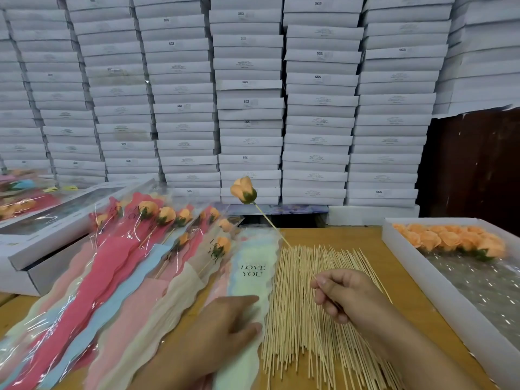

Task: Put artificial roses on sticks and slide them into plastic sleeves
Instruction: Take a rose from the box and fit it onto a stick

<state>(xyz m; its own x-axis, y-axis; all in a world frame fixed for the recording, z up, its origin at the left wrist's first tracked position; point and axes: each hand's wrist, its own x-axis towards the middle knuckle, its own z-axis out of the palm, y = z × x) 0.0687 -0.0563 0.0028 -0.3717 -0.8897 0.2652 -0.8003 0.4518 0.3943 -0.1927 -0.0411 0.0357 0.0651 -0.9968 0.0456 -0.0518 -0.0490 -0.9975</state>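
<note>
R hand (342, 298): pinching stick (277, 232), rose (243, 193) up
L hand (225, 327): spread, flat on sleeve (247, 280)
Risk: sleeve mouth shut, so stick may snag, rose pop off

Orange rose (243, 193) on raised, tilted stick (281, 237); pale green sleeve (250, 277) flat beside loose sticks (304, 319).

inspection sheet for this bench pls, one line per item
Surface: wooden table, mostly covered.
Job's things: rose on a stick, raised; loose sticks piled at centre; empty sleeve marked LOVE YOU; filled sleeves fanned at left; tray of rose heads at right.
Clutter: white boxes at left.
Grips: left hand flat on the empty sleeve; right hand pinches the stick.
Cables: nothing seen.
Surroundings: wall of stacked boxes behind.
</note>
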